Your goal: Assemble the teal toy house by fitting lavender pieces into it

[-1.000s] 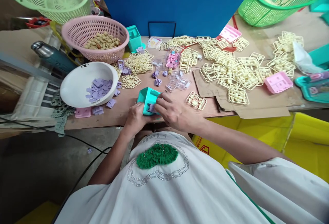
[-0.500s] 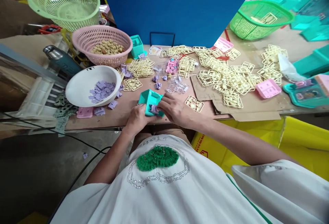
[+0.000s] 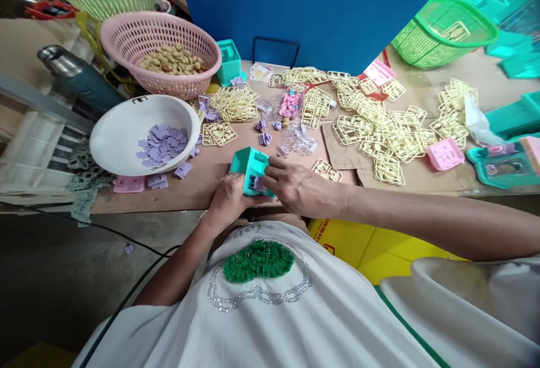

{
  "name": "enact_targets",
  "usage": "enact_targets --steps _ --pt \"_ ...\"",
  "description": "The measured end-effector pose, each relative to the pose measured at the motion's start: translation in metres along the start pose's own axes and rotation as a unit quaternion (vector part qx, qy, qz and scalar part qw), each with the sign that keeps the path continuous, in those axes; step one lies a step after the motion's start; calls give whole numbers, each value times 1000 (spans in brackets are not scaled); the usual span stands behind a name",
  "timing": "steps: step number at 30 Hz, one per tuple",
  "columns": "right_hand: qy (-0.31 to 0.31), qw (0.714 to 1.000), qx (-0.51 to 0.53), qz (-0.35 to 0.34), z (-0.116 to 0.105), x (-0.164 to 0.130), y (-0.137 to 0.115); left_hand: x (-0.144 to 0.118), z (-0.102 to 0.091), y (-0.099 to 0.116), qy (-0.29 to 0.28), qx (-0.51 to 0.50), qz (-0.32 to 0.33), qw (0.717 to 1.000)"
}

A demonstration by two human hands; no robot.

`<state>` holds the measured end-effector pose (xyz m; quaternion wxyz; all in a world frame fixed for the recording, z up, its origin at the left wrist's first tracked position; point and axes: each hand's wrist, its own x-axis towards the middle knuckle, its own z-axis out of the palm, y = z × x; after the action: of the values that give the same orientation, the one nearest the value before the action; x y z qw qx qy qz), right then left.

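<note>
Bench (image 3: 211, 166): blue panel (image 3: 316, 13) bhd held box (image 3: 244, 161), sprues (image 3: 394, 134) R, wht bowl (image 3: 116, 131) L.

Left grip (image 3: 228, 192): turquoise box (image 3: 248, 161), lilac part (image 3: 256, 183) inside, beside right grip (image 3: 295, 188). Left of both: white bowl (image 3: 113, 138), black mark near rim, lilac pieces (image 3: 164, 146); beyond, dusty-pink basket (image 3: 162, 82), slotted pattern. Right of right grip: cream sprues (image 3: 400, 136), pink tray (image 3: 445, 155). Nearer wearer: white shirt (image 3: 270, 337), green tufted patch (image 3: 258, 262), silvery dotted outline.

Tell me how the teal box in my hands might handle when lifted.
The teal box is probably stiff, since it shows straight edges in the left hand. It seems light for its size, being hollow and open. Smooth-looking, it might slip a little.
</note>
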<state>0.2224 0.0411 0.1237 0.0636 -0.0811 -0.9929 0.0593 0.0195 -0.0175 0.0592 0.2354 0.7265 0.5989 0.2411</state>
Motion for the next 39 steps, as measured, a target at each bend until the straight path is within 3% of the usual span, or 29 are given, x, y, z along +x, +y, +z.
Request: enact_targets --steps 4,9,13,17,23,28,31,35,37,39 --pt "-24 1000 -7 4 -2 7 -4 0 3 -1 0 0 13 1000" --pt "-3 999 32 35 -1 11 -5 0 5 -5 9 -9 5 1000" --pt "61 990 108 71 0 8 -3 0 1 -4 3 -40 -13 999" --pt "142 980 93 104 6 2 -7 -1 -2 -1 -3 -61 -23 998" --pt "190 972 76 116 26 -2 -18 2 2 -4 6 -58 -26 998" --pt "215 962 90 144 29 3 -20 4 2 -11 6 -99 -25 995" --pt "239 952 127 144 29 3 -17 1 -1 -17 42 -124 25 991" --pt "303 927 159 154 40 7 -21 -10 -10 -23 159 -106 96 977" --pt "327 912 180 171 47 10 -25 -16 -15 -23 211 -117 73 968" --pt "340 894 218 196 50 13 -28 -19 -17 -22 225 -180 16 957"
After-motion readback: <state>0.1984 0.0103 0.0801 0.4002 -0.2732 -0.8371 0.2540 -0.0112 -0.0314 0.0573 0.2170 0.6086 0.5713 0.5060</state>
